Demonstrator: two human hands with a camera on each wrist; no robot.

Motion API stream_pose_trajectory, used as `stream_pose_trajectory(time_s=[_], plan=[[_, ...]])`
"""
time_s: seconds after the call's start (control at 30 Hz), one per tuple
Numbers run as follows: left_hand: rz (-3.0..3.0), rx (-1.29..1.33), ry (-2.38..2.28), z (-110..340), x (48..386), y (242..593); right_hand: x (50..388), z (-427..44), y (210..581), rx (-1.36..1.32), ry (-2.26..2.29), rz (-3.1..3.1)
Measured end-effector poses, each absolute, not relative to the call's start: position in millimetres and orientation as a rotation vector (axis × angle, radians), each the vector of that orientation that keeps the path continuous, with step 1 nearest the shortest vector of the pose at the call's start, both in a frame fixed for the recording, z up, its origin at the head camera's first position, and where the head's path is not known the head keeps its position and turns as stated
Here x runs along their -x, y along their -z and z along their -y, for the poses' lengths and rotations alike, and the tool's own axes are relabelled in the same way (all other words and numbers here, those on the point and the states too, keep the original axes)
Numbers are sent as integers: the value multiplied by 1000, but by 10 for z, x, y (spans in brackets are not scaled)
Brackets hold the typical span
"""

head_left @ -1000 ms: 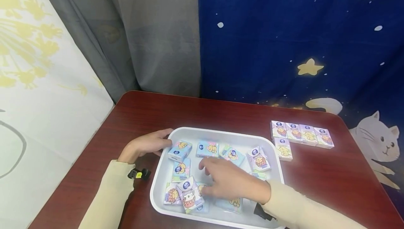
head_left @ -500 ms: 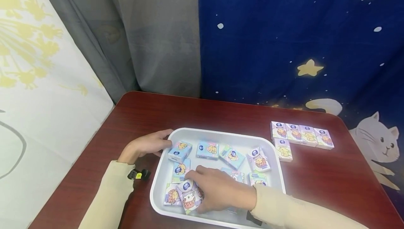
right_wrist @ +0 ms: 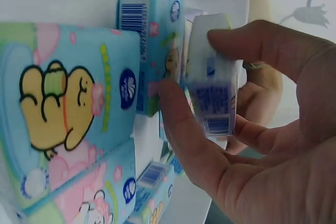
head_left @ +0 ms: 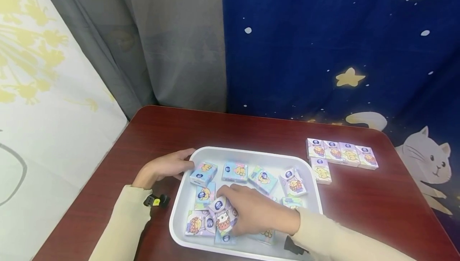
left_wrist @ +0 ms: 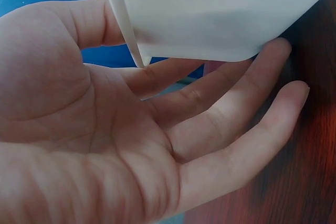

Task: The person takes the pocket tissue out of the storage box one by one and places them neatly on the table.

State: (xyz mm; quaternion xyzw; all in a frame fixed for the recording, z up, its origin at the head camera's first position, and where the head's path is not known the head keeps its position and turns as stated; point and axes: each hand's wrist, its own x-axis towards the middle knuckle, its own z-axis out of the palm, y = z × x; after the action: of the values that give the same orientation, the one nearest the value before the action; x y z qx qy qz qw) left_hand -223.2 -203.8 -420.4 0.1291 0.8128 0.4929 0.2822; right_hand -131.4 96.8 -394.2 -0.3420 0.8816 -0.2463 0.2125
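In the head view, a white tray (head_left: 248,151) holds several pocket tissue packs, some blue and some purple. My right hand (head_left: 253,209) is inside it, pinching a purple tissue pack (head_left: 223,218) with a white cartoon animal between thumb and fingers. The right wrist view shows this pack (right_wrist: 212,93) edge-on in the right hand (right_wrist: 262,124), close to a blue pack (right_wrist: 152,40). At the tray's left side, my left hand (head_left: 167,168) holds the rim. The left wrist view has the left hand's (left_wrist: 142,114) fingers curving along the tray's outer wall (left_wrist: 194,24).
On the dark red table (head_left: 223,127), right of the tray, purple tissue packs stand side by side in a row (head_left: 340,153). One more pack (head_left: 320,170) lies in front of the row's left end. Curtains (head_left: 305,45) hang behind the table.
My right hand has moved toward the tray's lower left, taken hold of the purple tissue pack and shifted it slightly up and right. The left hand stays at the rim.
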Motion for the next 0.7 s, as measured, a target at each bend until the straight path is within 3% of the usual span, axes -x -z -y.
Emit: stream_pose_trajectory(time_s=[0.7], plan=[[-2125, -343, -1353, 2032, 2218, 4178, 1579, -1685, 3748, 829, 979, -2517]])
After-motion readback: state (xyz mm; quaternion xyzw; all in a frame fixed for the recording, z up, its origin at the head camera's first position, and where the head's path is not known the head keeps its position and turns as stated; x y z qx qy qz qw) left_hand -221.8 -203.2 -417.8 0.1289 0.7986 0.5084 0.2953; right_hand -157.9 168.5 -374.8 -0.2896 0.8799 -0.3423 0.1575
